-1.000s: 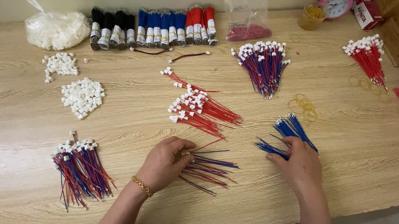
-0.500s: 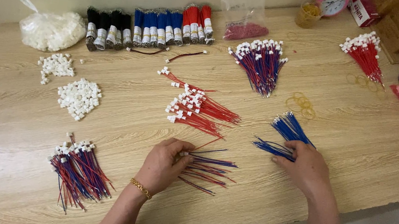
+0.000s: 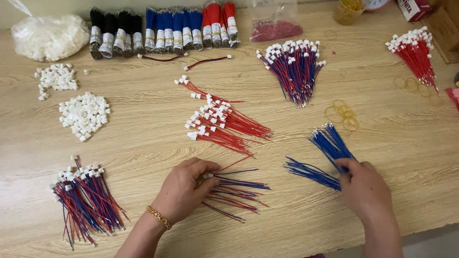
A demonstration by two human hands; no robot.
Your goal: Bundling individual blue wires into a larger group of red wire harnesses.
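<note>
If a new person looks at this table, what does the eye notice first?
Probably the two hands at the near edge: the left hand rests on a fan of red and blue wires, and the right hand touches loose blue wires. Behind them, mid-table, lie bright red wires with white connectors.

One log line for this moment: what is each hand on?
left hand: on red-and-blue wire bunch | right hand: on loose blue wires | red wires with white connectors: untouched | surface: wooden table

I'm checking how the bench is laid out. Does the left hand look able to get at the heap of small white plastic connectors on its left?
Probably yes. The left hand rests on mixed red and blue wires; only bare wooden table lies between it and the heap of white plastic connectors.
</note>
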